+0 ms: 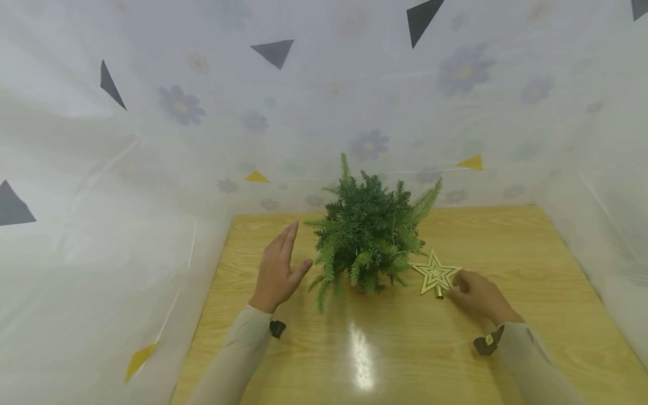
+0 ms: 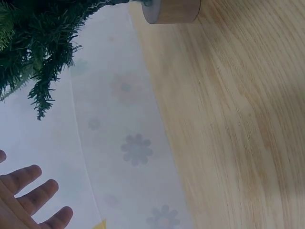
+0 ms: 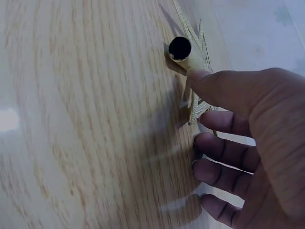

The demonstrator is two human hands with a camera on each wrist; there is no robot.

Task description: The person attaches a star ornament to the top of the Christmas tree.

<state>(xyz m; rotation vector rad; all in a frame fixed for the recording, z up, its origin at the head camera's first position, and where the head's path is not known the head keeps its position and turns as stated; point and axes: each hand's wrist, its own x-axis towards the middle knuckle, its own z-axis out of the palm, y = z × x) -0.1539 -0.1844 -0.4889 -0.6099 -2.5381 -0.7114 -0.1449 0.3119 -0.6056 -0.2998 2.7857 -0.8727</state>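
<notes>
**Star at the foot of the little tree, not yet lifted**

Head view: a small green tree (image 1: 368,228) stands mid-worktop (image 1: 506,337). The gold star (image 1: 435,273) lies flat just right of its lower branches, with its short tube pointing near, toward the person, and its top point far; that near-far line is its long axis. The right hand (image 1: 478,295) touches the star's near right edge. The left hand (image 1: 277,270) hovers left of the tree with straight, released fingers, holding nothing. The tree top is bare, so by my judgement mounting the star remains.

Left wrist view: straight fingers (image 2: 33,198) are spread in the air, with the tree's round wooden base (image 2: 172,10) beyond.

Right wrist view: the thumb (image 3: 224,88) presses beside the star's open tube (image 3: 181,48) and curled fingers (image 3: 224,164) close on its lower edge, a pinch forming on the star.
</notes>
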